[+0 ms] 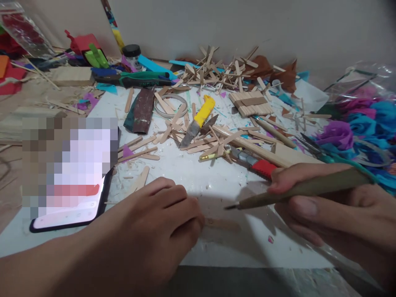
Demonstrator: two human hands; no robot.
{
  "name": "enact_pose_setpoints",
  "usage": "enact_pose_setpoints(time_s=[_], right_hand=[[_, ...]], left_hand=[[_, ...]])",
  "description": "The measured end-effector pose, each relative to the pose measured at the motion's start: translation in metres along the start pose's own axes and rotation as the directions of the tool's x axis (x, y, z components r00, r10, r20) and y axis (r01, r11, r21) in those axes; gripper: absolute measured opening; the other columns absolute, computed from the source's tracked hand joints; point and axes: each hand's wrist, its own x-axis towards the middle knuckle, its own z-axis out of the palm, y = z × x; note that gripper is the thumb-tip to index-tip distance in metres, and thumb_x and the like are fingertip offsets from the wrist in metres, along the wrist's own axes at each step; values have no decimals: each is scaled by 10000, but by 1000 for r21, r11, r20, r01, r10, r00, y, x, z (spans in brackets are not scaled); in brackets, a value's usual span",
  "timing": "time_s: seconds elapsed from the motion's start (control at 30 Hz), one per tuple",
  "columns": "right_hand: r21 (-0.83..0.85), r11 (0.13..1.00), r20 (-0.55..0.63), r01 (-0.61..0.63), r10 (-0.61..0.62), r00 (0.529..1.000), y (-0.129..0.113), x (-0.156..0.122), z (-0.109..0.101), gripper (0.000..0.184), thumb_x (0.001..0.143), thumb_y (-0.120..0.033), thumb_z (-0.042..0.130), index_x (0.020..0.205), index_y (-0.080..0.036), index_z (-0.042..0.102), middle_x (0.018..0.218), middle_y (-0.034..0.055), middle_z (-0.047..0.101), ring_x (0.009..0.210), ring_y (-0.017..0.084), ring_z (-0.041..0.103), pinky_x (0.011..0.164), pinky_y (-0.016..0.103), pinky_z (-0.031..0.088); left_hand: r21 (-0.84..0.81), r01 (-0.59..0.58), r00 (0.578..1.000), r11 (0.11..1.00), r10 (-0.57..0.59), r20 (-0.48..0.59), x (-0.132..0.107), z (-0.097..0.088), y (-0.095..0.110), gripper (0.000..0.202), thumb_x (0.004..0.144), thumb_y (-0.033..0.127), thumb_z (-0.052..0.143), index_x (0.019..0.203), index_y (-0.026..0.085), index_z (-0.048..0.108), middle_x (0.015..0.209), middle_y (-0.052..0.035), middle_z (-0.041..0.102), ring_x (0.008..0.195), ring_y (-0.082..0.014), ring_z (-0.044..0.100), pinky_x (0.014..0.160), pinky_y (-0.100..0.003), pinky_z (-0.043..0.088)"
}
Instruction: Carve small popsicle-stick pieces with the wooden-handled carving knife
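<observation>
A white, flat board [222,253] forms the work surface, strewn with pale wooden sticks and scraps. To the right lies a cluster of purple and blue paper flowers [354,126]. The left hand [162,216] rests low over the board, fingers curled over one end of the worked stick; its fingertips are hidden, so whether they pinch or merely press cannot be told. The right hand [335,225] grasps a slender, olive-brown, pen-shaped tool between thumb and fingers. Left of the hands lies a black-edged smartphone [82,171], its screen lit. The pen-shaped tool [326,184] slants leftward, its dark point apart from the stick and above its right part. Beyond the hands lies a yellow-handled utility knife [199,117]. The worked stick, a flat, light-brown wooden strip [227,225], lies on the board between the hands, bearing a small dark mark.
</observation>
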Motion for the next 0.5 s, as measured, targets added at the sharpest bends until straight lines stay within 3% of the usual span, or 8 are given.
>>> enact_pose_setpoints(time_s=[0.1, 0.17, 0.23, 0.3, 0.4, 0.5], right_hand=[[52, 998, -54, 37, -34, 998, 11, -6, 0, 389, 715, -715, 1056, 833, -371, 919, 526, 8, 631, 449, 169, 534, 407, 314, 371], [-83, 973, -54, 213, -218, 974, 18, -7, 0, 259, 841, -641, 1007, 876, -394, 937, 634, 23, 731, 506, 192, 626, 435, 317, 481], [-255, 888, 19, 383, -391, 920, 23, -6, 0, 110, 953, -521, 941, 937, -412, 943, 807, 23, 833, 641, 227, 743, 531, 318, 603], [-367, 801, 141, 472, -454, 880, 24, -5, 4, 57, 1008, -433, 879, 1000, -402, 927, 892, 10, 867, 734, 240, 789, 609, 307, 646], [-371, 820, 203, 436, -386, 900, 21, -5, 14, 111, 1024, -422, 848, 956, -358, 908, 821, 7, 843, 685, 213, 754, 590, 278, 615], [-176, 966, 62, 191, -183, 981, 22, -8, 26, 238, 985, -562, 883, 903, -341, 923, 707, 9, 798, 610, 193, 714, 531, 256, 573]], left_hand=[[-13, 5, 1000, 1000, -5, 10, 1, -1, 1, 223, 1164, 86, 585, 1029, 153, 749, 990, -19, 681, 875, -229, 562, 842, -443, 432], [-10, 8, 1000, 1000, -8, 14, 1, -2, 2, 235, 1179, 102, 574, 1036, 160, 751, 989, -16, 681, 878, -234, 558, 841, -443, 428], [-14, 9, 1000, 1000, -9, 22, 2, -3, 3, 251, 1179, 93, 559, 1032, 165, 750, 987, -12, 677, 877, -232, 552, 840, -437, 427], [-23, 18, 1000, 1000, -18, 16, 2, -3, 3, 261, 1179, 93, 553, 1020, 165, 746, 982, -12, 674, 883, -231, 558, 847, -435, 432], [-38, 27, 1000, 999, -27, 6, 4, -4, 2, 290, 1191, 98, 530, 992, 166, 730, 966, -14, 673, 885, -228, 566, 851, -433, 436], [-44, 4, 1000, 999, -3, 16, 4, -4, 1, 284, 1178, 80, 525, 990, 166, 719, 977, -15, 675, 874, -228, 559, 840, -434, 430]])
